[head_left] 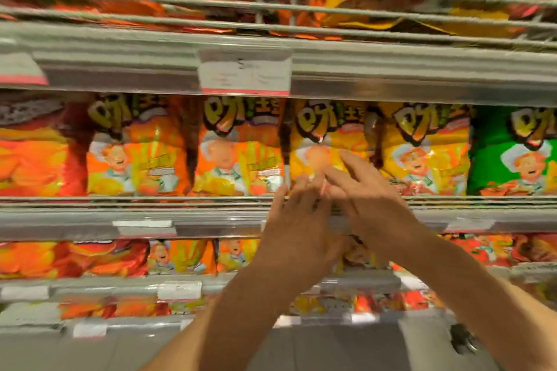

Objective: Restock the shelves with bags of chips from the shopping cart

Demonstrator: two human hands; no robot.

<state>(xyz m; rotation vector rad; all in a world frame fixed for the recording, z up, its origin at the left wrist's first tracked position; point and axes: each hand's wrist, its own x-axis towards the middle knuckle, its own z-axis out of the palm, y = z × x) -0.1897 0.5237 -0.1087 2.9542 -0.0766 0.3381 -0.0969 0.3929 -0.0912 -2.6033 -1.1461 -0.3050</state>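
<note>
The surface is a run of grey metal store shelves (90, 220) stacked one above another, each with a clear price rail along its front lip and thin wire guard rods above it; the whole view is blurred; a strip of pale grey floor (120, 352) shows at the bottom.

On the shelf at hand height six bags stand upright in a row, faces forward and touching side by side: one red-orange bag (33, 156) at the far left, two orange bags (135, 153) next, two yellow bags, and one green bag (518, 153) at the far right edge; the top shelf and the two lower shelves hold more orange, red and yellow bags, too smeared to count; one large white price tag (244, 72) hangs on the rail above, and several smaller ones sit on the lower rails.

Two bare hands reach up from below, forearms crossing the lower shelves; the left hand (297, 220) is just in front of the shelf lip, its grip apart with fingers straight and holding nothing; the right hand (370, 199) is beside it, grip also apart, fingertips spread against the lower face of the left yellow bag of chips (328, 141), which stands on the shelf between an orange bag and the other yellow bag (428, 153).

The row is packed from edge to edge; open room lies only in front of the shelf lips.
</note>
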